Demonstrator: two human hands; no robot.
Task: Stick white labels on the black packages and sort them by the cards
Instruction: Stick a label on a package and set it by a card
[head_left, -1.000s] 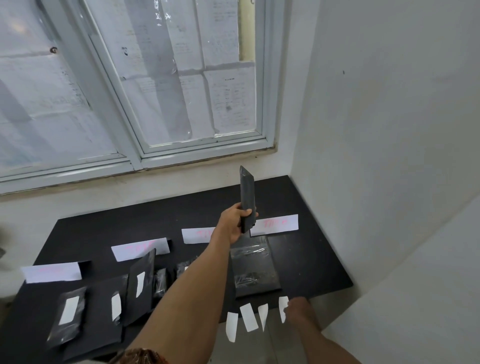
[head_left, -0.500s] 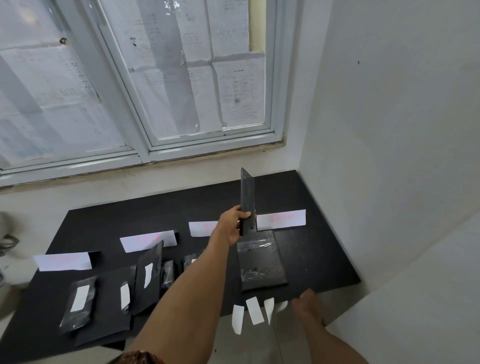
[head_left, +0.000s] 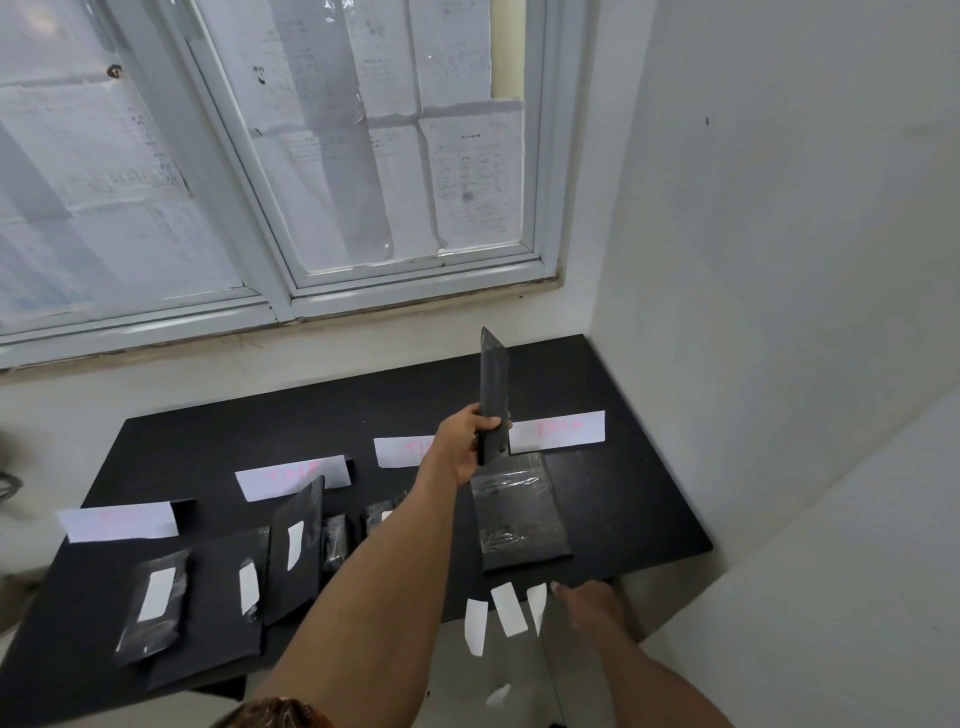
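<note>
Left grip (head_left: 462, 441) pinched package (head_left: 493, 389) edge-on, raised above worktop (head_left: 623, 499) near right card (head_left: 558, 430) — probably freeing face for sticking. Right hand (head_left: 592, 605) spread, reaching for labels (head_left: 508, 609) hung along front edge.

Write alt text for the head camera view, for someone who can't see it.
A person's left hand holds a black package upright above a black table, while the right hand reaches for white labels hanging off the near edge. Four white cards and labelled packages lie on the table.
</note>
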